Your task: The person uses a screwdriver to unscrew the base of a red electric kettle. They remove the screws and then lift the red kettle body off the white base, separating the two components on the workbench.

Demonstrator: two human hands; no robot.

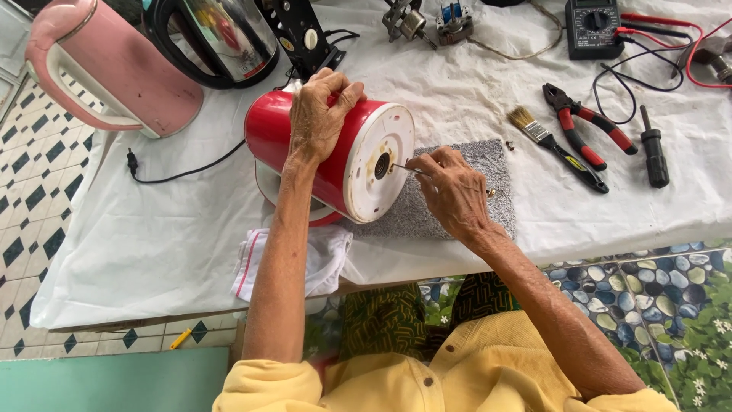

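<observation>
Left hand (320,114) clamps over the red kettle (305,145) lying sideways; right hand (450,191) pinches a thin tool (404,168) at its white round base (379,162), grey mat (488,164) beneath.

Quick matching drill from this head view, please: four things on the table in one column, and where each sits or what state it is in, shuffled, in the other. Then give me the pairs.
Things:
1. red kettle
2. pink kettle
3. paintbrush
4. multimeter

Places or states:
A. upper right of the table, red and black leads attached
B. lying flat beside the red-handled pliers
C. on its side, held by the left hand, base toward the right hand
D. upper left corner of the table, untouched

Pairs: 1-C, 2-D, 3-B, 4-A
</observation>
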